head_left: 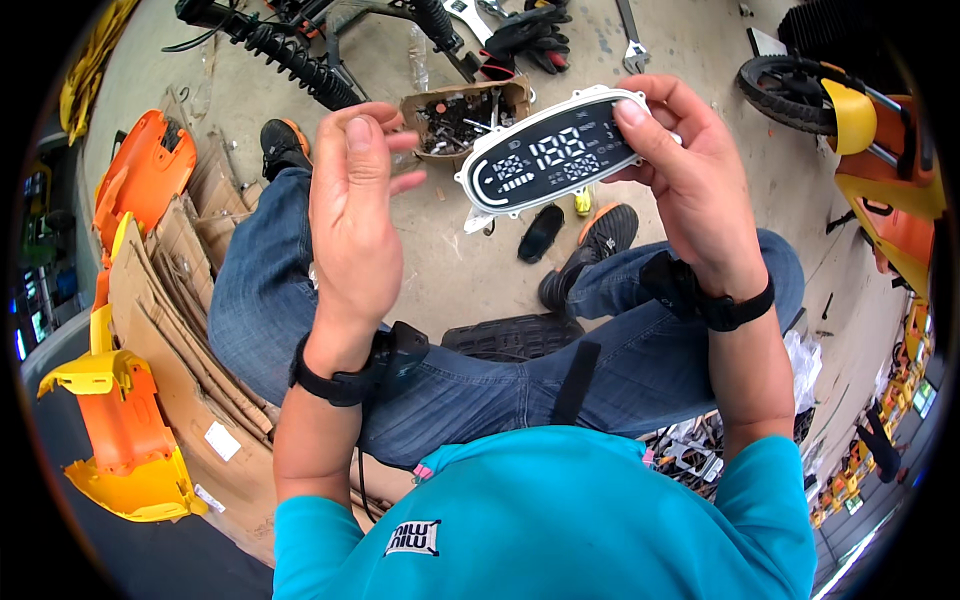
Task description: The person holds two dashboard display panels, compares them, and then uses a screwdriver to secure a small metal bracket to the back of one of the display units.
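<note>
My right hand (701,184) grips the right end of an oval digital dashboard display (545,160) with a white rim and dark face, thumb on its front. My left hand (355,215) is raised left of the display, apart from it, fingers loosely extended with nothing visible in them. Just beyond the display is a cardboard box (424,125) of small metal parts. A small black oval piece (541,233) lies on the floor below the display.
A vehicle frame with springs (285,55), wrenches (630,55) and black gloves (525,40) lie ahead. Cardboard (185,330) and orange-yellow panels (125,410) are at left. A wheeled yellow-orange vehicle (880,200) stands at right. My bent legs (255,270) frame the floor between.
</note>
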Demonstrator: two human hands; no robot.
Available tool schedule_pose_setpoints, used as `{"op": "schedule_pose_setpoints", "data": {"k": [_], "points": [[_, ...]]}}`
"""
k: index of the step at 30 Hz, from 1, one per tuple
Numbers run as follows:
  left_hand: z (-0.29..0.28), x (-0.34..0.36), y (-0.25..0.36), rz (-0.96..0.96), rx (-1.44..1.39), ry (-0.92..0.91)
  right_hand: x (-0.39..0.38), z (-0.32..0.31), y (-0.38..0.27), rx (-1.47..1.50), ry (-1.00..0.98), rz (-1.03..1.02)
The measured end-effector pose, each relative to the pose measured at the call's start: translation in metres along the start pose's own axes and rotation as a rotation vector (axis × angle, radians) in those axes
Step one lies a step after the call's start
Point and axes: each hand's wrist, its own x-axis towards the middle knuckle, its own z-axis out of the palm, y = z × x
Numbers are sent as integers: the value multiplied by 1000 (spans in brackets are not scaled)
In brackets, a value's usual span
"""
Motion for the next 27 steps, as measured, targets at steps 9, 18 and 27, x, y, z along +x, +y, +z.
{"op": "schedule_pose_setpoints", "data": {"k": [9,18,27], "points": [[0,1,-8,-210,-491,-264,-9,13,8,2,-49,20],[-8,4,0,-167,-269,-329,-9,14,-1,-376,-436,-25],[22,-14,-11,-300,-530,-359,-10,28,11,49,-282,207]]}}
